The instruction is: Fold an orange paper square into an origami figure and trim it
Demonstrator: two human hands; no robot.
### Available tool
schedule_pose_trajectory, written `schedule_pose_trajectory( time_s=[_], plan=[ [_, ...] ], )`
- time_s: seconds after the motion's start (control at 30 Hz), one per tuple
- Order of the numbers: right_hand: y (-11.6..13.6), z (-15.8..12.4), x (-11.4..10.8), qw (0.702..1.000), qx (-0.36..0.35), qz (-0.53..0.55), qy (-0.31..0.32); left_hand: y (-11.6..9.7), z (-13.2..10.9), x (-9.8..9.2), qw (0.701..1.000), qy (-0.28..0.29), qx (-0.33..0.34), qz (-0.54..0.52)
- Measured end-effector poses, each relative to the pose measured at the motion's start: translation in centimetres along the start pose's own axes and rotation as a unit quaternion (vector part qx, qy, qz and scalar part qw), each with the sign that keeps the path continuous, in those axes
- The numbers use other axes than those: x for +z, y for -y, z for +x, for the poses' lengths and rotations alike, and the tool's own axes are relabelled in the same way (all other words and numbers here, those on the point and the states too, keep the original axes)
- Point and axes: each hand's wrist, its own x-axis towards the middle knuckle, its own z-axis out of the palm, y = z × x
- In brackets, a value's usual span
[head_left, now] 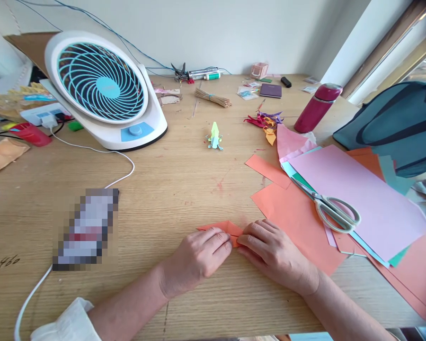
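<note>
A small folded piece of orange paper (224, 226) lies on the wooden table near its front, partly covered by my fingers. My left hand (202, 251) grips its left part, fingers bent over the top. On the paper's right end, the fingers of my right hand (270, 246) are pinched together. Creases show along the upper edge; the underside is hidden. Just right of my right hand lies a larger sheet of orange paper (291, 222). Scissors with pale handles (335, 213) rest on the stacked coloured paper (362, 189).
A white fan (102, 87) stands at the back left, with a white cable and a blurred phone (87, 229) before it. A green paper figure (215, 136) stands mid-table. Toward the right are a red bottle (317, 108) and a blue bag (394, 125). Bundled sticks (213, 97) lie behind.
</note>
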Motion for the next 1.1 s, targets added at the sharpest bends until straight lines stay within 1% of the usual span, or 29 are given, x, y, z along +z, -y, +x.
schedule_pose_trajectory(
  time_s=[0.43,0.8,1.1],
  plan=[
    [0.1,0.0,0.1,1.0,0.005,0.001,0.001,0.2,-0.1,-0.1,1.0,0.006,0.005,-0.005],
    [-0.1,-0.2,-0.4,1.0,-0.023,-0.005,0.015,0.4,-0.7,-0.3,1.0,0.019,0.017,-0.013],
    [-0.1,-0.2,-0.9,0.999,-0.038,0.003,0.01,0.4,-1.0,-0.1,0.998,0.023,-0.01,-0.049]
  ],
)
